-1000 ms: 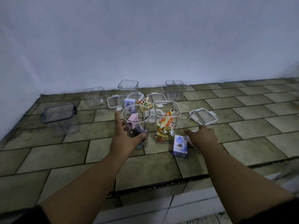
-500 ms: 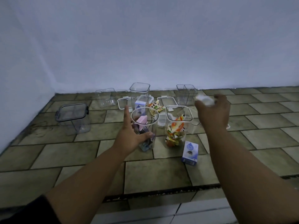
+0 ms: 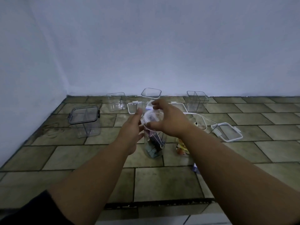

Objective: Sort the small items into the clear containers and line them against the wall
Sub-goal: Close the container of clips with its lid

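No text, label or number is showing clearly enough to read. The small box (image 3: 196, 168) by the right forearm is showing only a blurred corner.

Bare forearms and hands (image 3: 170, 120); dark sleeve (image 3: 29, 210) at left elbow.

The round jar (image 3: 154, 143) and the square containers (image 3: 151, 95) look like clear, glossy plastic, as does the round lid (image 3: 152, 118). One container's lid (image 3: 84, 115) has a dark plastic rim; the loose lids (image 3: 227, 132) have white rims. The floor (image 3: 162, 184) is matt, mottled tile with dark grout. The wall (image 3: 146, 46) is smooth, matt paint.
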